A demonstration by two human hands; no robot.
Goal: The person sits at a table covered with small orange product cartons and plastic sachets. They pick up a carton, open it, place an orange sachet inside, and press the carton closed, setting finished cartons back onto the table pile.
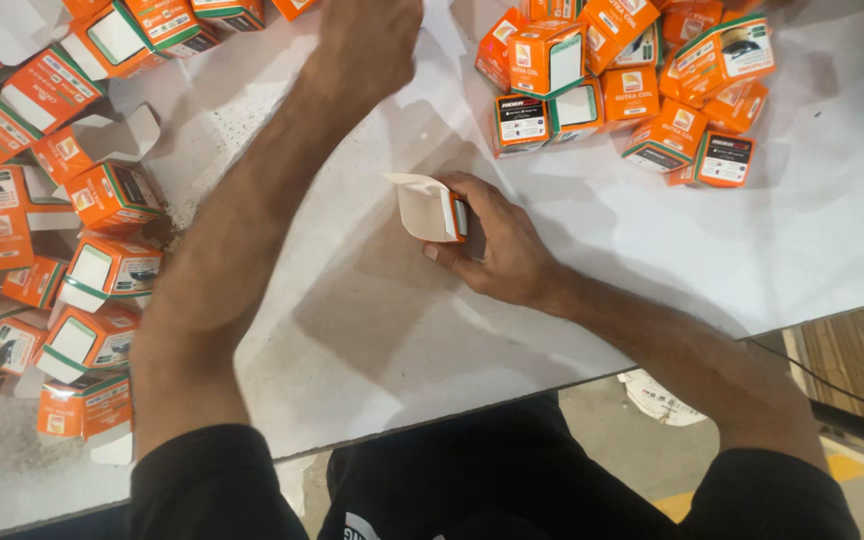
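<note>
Cardboard is lying everywhere on the white paper-covered worktop (402,330). The right hand (492,245) is resting on that surface near the middle of the view, its fingers curling around a small orange-and-white cardboard carton (432,210). The carton is lying on its side with one end flap standing open, showing its plain white inside, and the thumb and fingers are closing on its far end. The left hand (367,40) is reaching well away from it towards the top edge of the view, the forearm stretching diagonally across the worktop; the fingers are partly cut off by the frame, so whether it is gripping anything cannot be told.

A heap of closed orange cartons (632,85) with green and white panels is sitting to the upper right, near the right hand but not touching it. A looser spread of open, unfolded orange cartons (72,250) is covering the left side of the worktop, many with white flaps sticking out, just beside the left forearm. The person is wearing black sleeves (212,485) pushed up above the elbows, and a concrete floor (612,440) is showing below the worktop's near edge.
</note>
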